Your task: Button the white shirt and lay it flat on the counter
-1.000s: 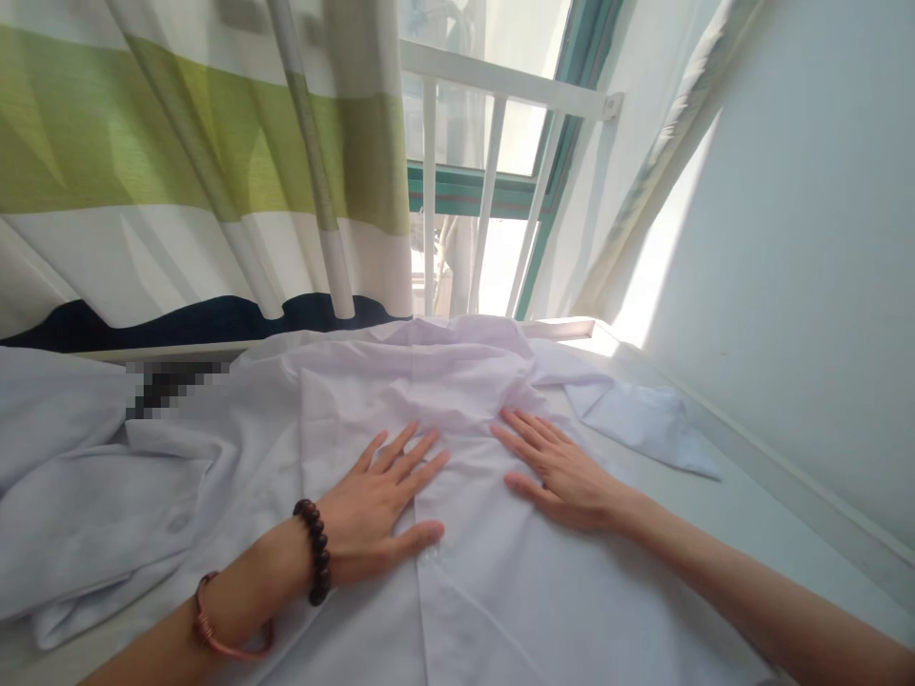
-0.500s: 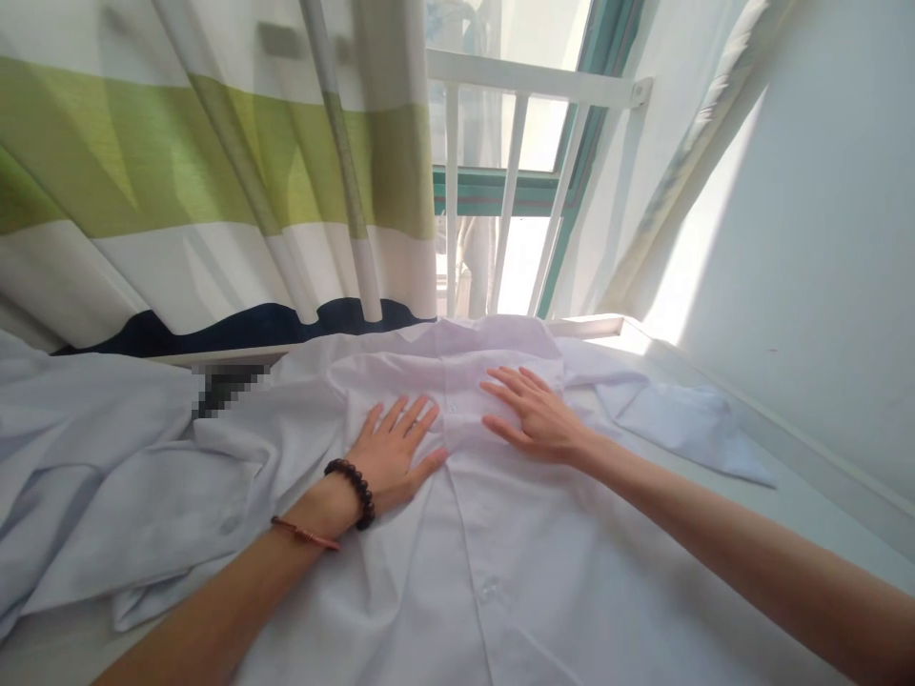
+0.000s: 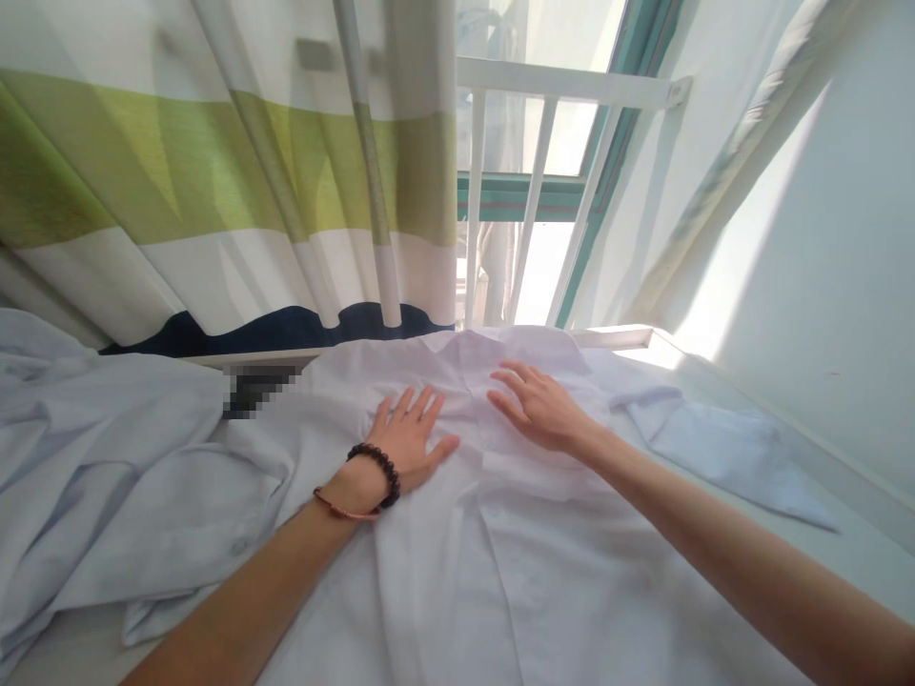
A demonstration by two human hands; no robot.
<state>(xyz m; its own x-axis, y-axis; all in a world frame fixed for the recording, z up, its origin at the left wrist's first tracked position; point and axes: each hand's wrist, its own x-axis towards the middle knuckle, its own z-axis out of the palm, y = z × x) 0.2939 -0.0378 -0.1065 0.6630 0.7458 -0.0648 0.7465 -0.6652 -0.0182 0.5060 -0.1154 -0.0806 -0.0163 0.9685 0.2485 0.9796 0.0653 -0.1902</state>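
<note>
A white button-front shirt (image 3: 443, 553) lies spread over the white surface, with its button strip running down the middle and some creases in the cloth. My left hand (image 3: 407, 443) rests palm down on it, fingers spread, left of the strip; a dark bead bracelet (image 3: 378, 467) and a thin reddish band circle that wrist. To the right of the strip is my right hand (image 3: 536, 405), fingers apart and slightly bent, at or just above the cloth. Neither hand grips anything. One sleeve (image 3: 736, 457) stretches out to the right.
More rumpled white cloth (image 3: 129, 476) lies at the left. Behind the shirt hang a green-and-white curtain (image 3: 235, 171) and a white railing (image 3: 572, 86) before a window. A white wall (image 3: 822, 267) borders the right side. A blurred dark patch (image 3: 257, 389) shows near the back edge.
The view has shifted, so the scene sits further right. My right hand's fingers have bent a little and seem to lift off the cloth. The shirt's front is more creased beside my left hand.
</note>
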